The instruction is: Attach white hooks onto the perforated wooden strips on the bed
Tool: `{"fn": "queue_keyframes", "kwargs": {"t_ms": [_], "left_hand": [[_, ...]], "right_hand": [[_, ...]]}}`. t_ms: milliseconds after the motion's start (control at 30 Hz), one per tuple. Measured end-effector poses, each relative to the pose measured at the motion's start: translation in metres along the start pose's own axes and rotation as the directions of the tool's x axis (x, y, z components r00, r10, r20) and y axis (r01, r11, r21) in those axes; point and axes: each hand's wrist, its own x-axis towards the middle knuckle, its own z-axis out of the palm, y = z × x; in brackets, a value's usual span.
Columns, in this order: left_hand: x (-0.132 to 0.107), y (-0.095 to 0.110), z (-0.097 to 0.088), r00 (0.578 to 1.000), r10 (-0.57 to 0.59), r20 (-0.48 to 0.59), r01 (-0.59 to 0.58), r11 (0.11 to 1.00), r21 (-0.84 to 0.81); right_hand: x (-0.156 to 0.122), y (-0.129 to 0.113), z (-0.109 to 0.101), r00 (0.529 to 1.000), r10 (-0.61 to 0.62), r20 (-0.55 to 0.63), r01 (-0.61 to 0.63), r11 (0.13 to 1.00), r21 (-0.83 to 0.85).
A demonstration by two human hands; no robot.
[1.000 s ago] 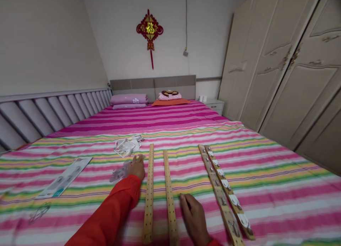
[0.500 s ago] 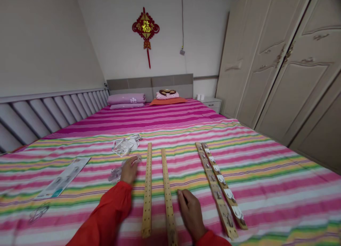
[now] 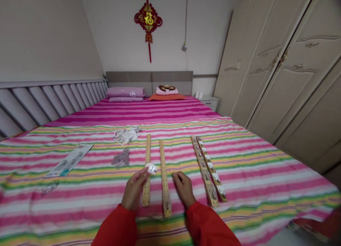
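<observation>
My left hand (image 3: pixel 135 187) pinches a small white piece with a shiny centre (image 3: pixel 151 168), perhaps an adhesive hook, over a perforated wooden strip (image 3: pixel 146 189). To its right a second holed strip (image 3: pixel 163 175) lies roughly parallel, with a small metal piece at its near end. Beside that strip, my right hand (image 3: pixel 183 189) is closed with curled fingers; whatever it may hold is hidden. Farther right lie two more strips: one bears metal pieces (image 3: pixel 204 166), the other white rounded pieces with metal parts (image 3: pixel 210 165).
Left of the strips lies a clump of clear plastic pieces (image 3: pixel 121 158), with crumpled clear and white packaging (image 3: pixel 126 135) behind it. A long pack (image 3: pixel 70 160) and a wire-like item (image 3: pixel 50 187) lie farther left on the striped bedsheet (image 3: pixel 87 203). A wardrobe (image 3: pixel 282 89) stands at right.
My left hand has moved right and nearer from beside the clear pieces, and the white piece now shows in its fingers. My right hand stays closed beside the second strip; the view has shifted.
</observation>
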Motion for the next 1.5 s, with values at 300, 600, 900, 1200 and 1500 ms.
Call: {"fn": "queue_keyframes", "kwargs": {"t_ms": [300,600,900,1200,1500], "left_hand": [[-0.018,-0.026,0.008,0.985,0.066,0.161,-0.101,0.971,0.219],[-0.014,-0.021,0.028,0.970,0.039,0.239,-0.107,0.954,0.279],[0.008,-0.044,0.031,0.983,0.057,0.177,-0.111,0.942,0.315],[0.023,-0.055,0.032,0.983,0.102,0.151,-0.156,0.899,0.410],[0.028,-0.064,0.027,0.974,0.172,0.150,-0.224,0.846,0.484]], "right_hand": [[-0.015,-0.021,-0.002,0.942,0.292,0.166,-0.335,0.856,0.394],[-0.020,-0.039,0.006,0.939,0.295,0.178,-0.345,0.811,0.473],[-0.019,-0.024,0.013,0.916,0.380,0.132,-0.399,0.818,0.415],[-0.020,-0.015,0.018,0.923,0.375,0.089,-0.382,0.857,0.346],[-0.020,-0.015,0.019,0.936,0.343,0.075,-0.348,0.879,0.327]]}}
